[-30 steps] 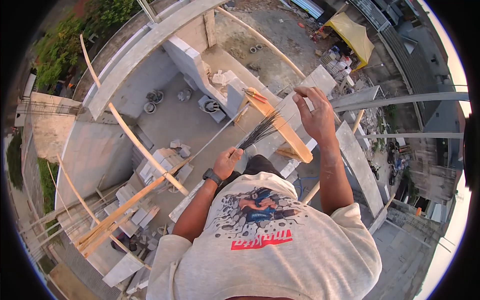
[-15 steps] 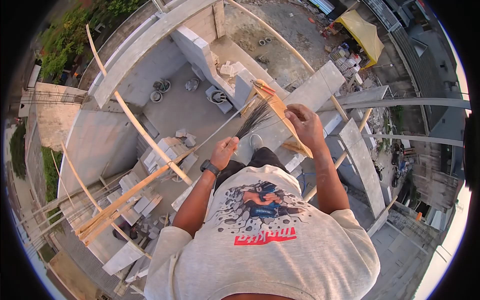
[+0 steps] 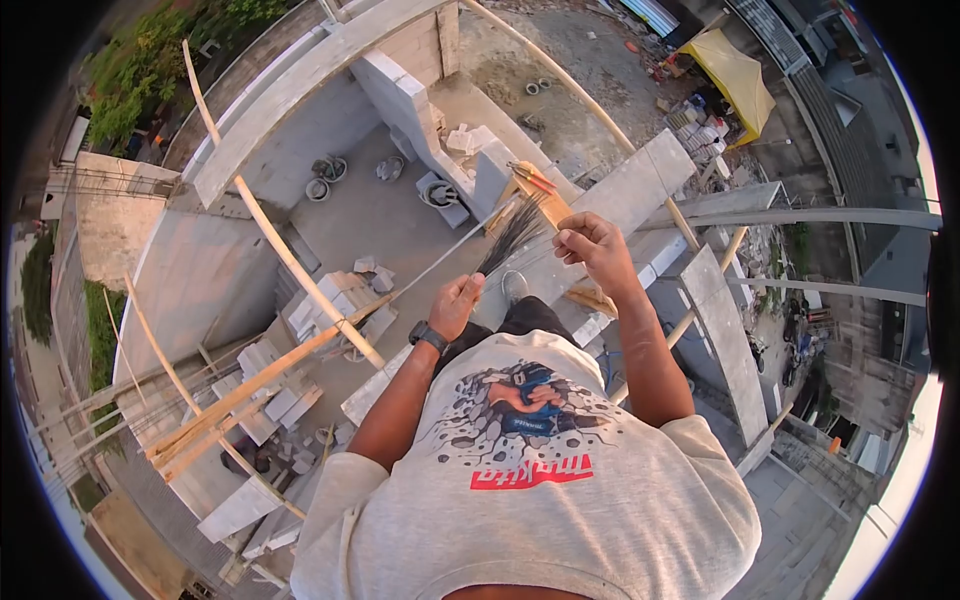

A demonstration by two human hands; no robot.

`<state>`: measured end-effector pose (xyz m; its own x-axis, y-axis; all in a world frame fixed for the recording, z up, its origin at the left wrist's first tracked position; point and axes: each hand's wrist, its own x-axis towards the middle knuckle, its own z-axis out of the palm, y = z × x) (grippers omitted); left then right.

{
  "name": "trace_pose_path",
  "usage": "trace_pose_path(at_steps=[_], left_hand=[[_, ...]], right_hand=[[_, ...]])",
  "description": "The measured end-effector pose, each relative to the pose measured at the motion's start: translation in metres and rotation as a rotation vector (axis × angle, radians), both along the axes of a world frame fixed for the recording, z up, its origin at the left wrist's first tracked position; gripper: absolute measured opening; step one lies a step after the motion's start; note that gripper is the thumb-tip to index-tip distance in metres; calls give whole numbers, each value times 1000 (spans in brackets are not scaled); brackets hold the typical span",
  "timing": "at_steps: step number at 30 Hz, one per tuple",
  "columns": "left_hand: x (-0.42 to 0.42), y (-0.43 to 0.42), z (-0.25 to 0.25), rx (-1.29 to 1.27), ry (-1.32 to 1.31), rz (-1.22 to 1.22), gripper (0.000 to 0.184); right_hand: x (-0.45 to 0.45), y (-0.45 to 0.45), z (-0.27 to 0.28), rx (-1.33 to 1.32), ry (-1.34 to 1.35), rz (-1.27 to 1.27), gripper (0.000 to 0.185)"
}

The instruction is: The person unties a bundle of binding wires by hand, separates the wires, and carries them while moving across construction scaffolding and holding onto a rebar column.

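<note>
My left hand [image 3: 457, 305], with a dark watch [image 3: 428, 335] on its wrist, is closed around a bundle of thin dark tie wires [image 3: 512, 238]. The wires fan out forward from the fist. To the right, my right hand [image 3: 597, 250] is raised with thumb and fingers pinched together near the wire tips. Whatever is in that pinch is too thin to make out. Just beyond the hands, a tool with red-orange handles [image 3: 533, 177], seemingly pliers, lies on a wooden board [image 3: 552, 205]. My right hand covers part of this board.
My shoe [image 3: 514, 286] is on a high concrete ledge. A concrete beam [image 3: 640, 175] runs to the upper right. Far below are a floor with buckets [image 3: 437, 192] and stacked light blocks [image 3: 345, 297]. Wooden poles [image 3: 270, 235] cross on the left; a yellow canopy [image 3: 730, 75] stands far right.
My right hand has moved slightly left and down, toward the wires, and its fingers have drawn into a tighter pinch. My left hand still holds the bundle.
</note>
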<state>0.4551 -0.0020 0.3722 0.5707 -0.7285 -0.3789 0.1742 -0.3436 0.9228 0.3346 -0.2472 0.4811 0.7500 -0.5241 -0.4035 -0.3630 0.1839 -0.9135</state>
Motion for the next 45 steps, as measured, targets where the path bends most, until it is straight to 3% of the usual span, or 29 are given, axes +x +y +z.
trace_pose_path(at_steps=[3,6,8,18,23,36,45], left_hand=[[2,-3,1,33,-22,-7,62],[1,-4,-4,12,17,18,63],[2,-5,-8,9,-24,38,63],[0,-7,-7,10,-87,18,60],[-3,-5,-16,-4,-139,27,64],[0,-4,-11,25,-219,5,63],[1,0,-18,-9,-230,41,63]], right_hand=[[0,1,2,47,-42,-17,22],[-2,0,9,-189,43,63,22],[-2,1,24,-485,118,138,23],[-3,3,24,-476,126,113,20],[-7,-5,9,-473,307,250,22],[-6,2,17,-363,111,227,15],[-5,1,22,-392,315,308,21]])
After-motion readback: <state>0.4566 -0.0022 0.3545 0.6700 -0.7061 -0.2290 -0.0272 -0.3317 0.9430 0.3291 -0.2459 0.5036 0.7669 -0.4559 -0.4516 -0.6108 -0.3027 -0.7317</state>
